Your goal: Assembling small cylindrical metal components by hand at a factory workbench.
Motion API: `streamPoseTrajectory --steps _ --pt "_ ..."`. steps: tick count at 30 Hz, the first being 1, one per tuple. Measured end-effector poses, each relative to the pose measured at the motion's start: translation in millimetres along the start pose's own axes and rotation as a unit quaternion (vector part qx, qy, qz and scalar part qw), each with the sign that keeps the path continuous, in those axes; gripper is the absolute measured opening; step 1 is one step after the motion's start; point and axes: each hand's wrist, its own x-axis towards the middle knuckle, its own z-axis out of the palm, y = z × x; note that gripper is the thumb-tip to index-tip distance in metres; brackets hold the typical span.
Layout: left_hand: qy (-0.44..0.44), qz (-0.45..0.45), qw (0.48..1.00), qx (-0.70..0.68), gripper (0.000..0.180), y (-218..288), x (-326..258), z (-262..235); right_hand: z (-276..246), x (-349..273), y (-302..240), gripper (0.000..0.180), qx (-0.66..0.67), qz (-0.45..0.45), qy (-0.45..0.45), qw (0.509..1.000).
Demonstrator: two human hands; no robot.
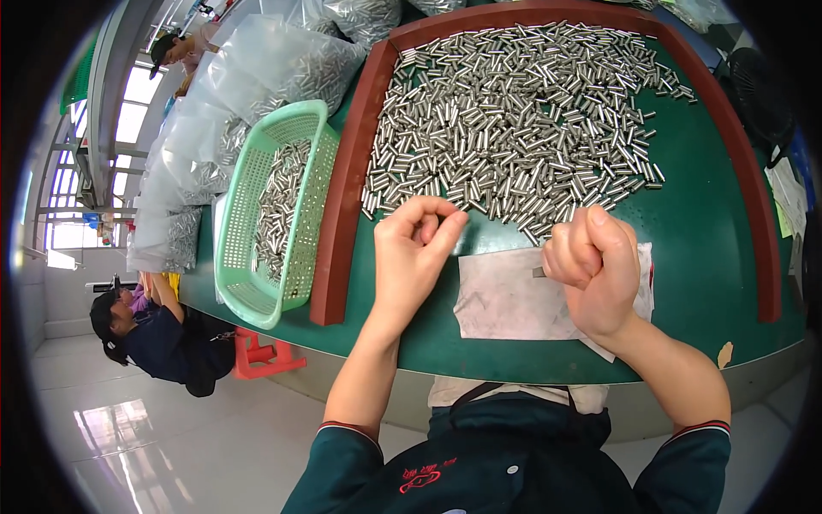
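Note:
A wide heap of short, shiny metal pins [505, 120] covers much of the green tabletop [402, 334]. At the heap's near edge is my left hand [411, 261], its fingers curled and thumb and forefinger brought together; anything between them is too small or hidden to make out. My right hand [599, 265] is closed like a fist over a stained white cloth [505, 300], thumb on top. What it holds, if anything, is hidden. By its curled fingers shows a small grey piece [539, 272]; whether it is held or lying on the cloth I cannot tell.
A brown-red raised frame [342, 214] borders the work surface. Left of it stands a light green perforated basket [317, 193] holding more pins. Clear bags of pins [291, 73] line the far left. Two people [163, 343] sit or stand beyond, near a red stool [257, 355].

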Motion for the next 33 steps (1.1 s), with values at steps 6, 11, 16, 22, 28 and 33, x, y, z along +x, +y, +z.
streamPoseTrajectory --steps 6,11,16,22,28,33 --pt "-0.001 0.108 0.966 0.235 0.015 3.4 3.4 12.2 1.0 0.0 1.0 0.039 -0.003 -0.002 0.006 1.000" --pt "-0.028 0.112 0.977 0.178 0.010 4.7 -0.2 11.5 -2.2 1.2 0.5 0.040 0.012 0.009 0.010 1.000" --pt "-0.236 0.269 0.932 0.063 0.009 20.4 -13.2 14.2 3.1 2.5 0.3 0.041 0.002 0.003 0.027 1.000" --pt "-0.258 0.154 0.949 0.098 0.017 22.9 -15.4 7.7 -1.4 4.0 0.8 0.043 -0.006 0.007 0.033 0.999" --pt "-0.209 0.190 0.948 0.143 0.014 15.4 -20.8 16.9 1.3 1.7 -4.3 0.042 0.011 0.005 0.008 1.000" --pt "-0.194 0.200 0.954 0.111 0.009 12.7 -20.2 20.3 -2.0 1.6 -1.6 0.042 0.032 -0.016 -0.017 0.999"
